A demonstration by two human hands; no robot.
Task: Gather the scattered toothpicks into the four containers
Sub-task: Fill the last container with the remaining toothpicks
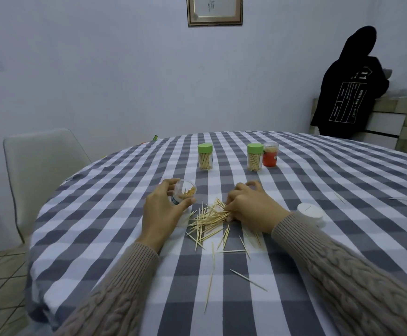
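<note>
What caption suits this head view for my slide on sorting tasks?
Left hand tilts a clear container while right hand gathers scattered toothpicks on the checked tablecloth.

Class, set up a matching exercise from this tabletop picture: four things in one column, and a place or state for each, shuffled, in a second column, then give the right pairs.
Things
1. open clear container
2. red container
3. white lid
4. toothpick pile

Places or states
A. lies on the cloth by the right sleeve
B. stands at the far side, next to a green-lidded jar
C. tilted, held in the left hand
D. scattered on the cloth, with the right hand gathering at its edge

Pairs: 1-C, 2-B, 3-A, 4-D
</note>
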